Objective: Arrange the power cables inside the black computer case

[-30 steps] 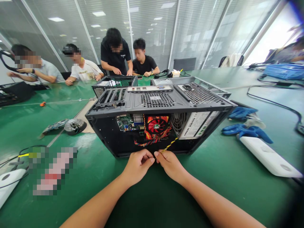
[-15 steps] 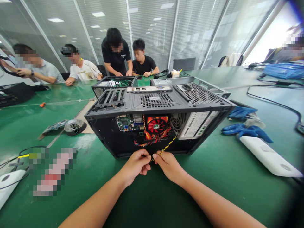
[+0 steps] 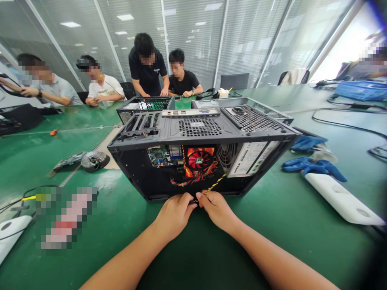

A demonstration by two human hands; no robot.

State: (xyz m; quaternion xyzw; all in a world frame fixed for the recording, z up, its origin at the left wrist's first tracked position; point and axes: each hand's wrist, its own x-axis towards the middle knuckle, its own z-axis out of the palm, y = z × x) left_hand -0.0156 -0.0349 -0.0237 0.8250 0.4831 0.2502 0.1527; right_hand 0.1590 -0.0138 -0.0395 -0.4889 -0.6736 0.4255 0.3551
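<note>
An open black computer case (image 3: 199, 133) lies on its side on the green table (image 3: 272, 217), showing a red fan (image 3: 198, 158), a green board (image 3: 160, 155) and a power supply (image 3: 248, 157). A yellow and black twisted cable (image 3: 215, 184) runs out of the case to my hands at its front edge. My left hand (image 3: 175, 213) is curled, its fingertips pinching the cable's end. My right hand (image 3: 216, 208) pinches the same cable right beside it, the two hands touching.
Blue gloves (image 3: 311, 166) and a white oblong device (image 3: 341, 199) lie right of the case. A second open case (image 3: 148, 105) stands behind. A round part (image 3: 95, 160) lies to the left, cables at both sides. Several people sit or stand at the far end.
My left hand has shifted slightly right and closed up against my right hand at the cable's end. The case has not moved.
</note>
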